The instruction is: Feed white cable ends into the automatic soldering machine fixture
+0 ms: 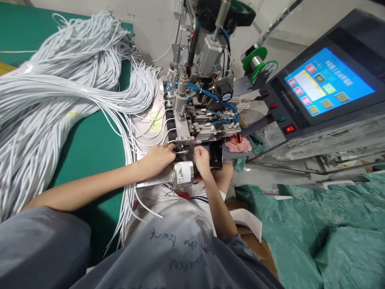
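Shifting the left hand (159,157), fingers bunched, hold unclear, could skew the adjacent pale tip (181,152); the right hand (201,159) curls, contents hidden.

White cable bundles (87,52) across a green tabletop (87,148)

cables (90,64): on table (90,144), left of machine (207,80) | screen (327,86): right of machine
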